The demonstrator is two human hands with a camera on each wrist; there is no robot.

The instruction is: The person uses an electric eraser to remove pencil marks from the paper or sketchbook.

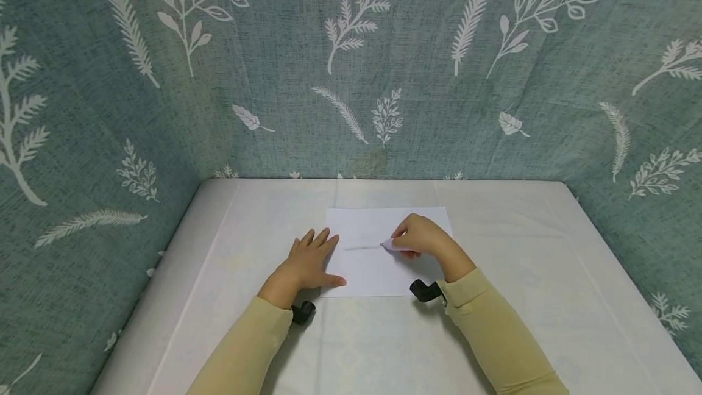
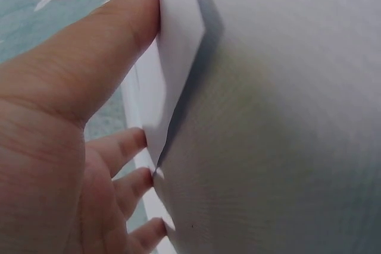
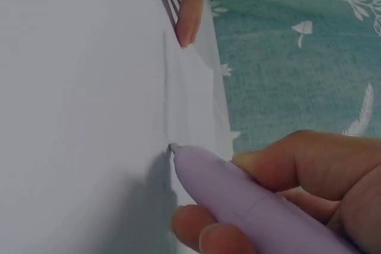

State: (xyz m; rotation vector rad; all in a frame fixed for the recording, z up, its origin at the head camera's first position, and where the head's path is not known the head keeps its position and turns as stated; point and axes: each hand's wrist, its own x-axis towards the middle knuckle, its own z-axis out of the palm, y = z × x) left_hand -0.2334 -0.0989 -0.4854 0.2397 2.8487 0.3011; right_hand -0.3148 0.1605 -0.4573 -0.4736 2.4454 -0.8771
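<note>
A sheet of white paper (image 1: 356,279) lies on the white-covered table, with a thin grey line (image 1: 361,248) across its middle. My left hand (image 1: 308,262) rests with spread fingers at the paper's left edge, its thumb on the lower left corner area. In the left wrist view, that edge of the paper (image 2: 172,57) lifts slightly, casting a shadow. My right hand (image 1: 425,238) grips a thick lilac pen (image 3: 238,197) between thumb and fingers. The pen's small tip (image 3: 173,147) meets the paper at the right end of the line.
The white-covered table (image 1: 548,273) spreads out on all sides of the paper. A green fabric backdrop (image 1: 285,151) with white leaf prints rises behind it and along both sides. Dark wrist-worn devices (image 1: 425,290) sit under both wrists.
</note>
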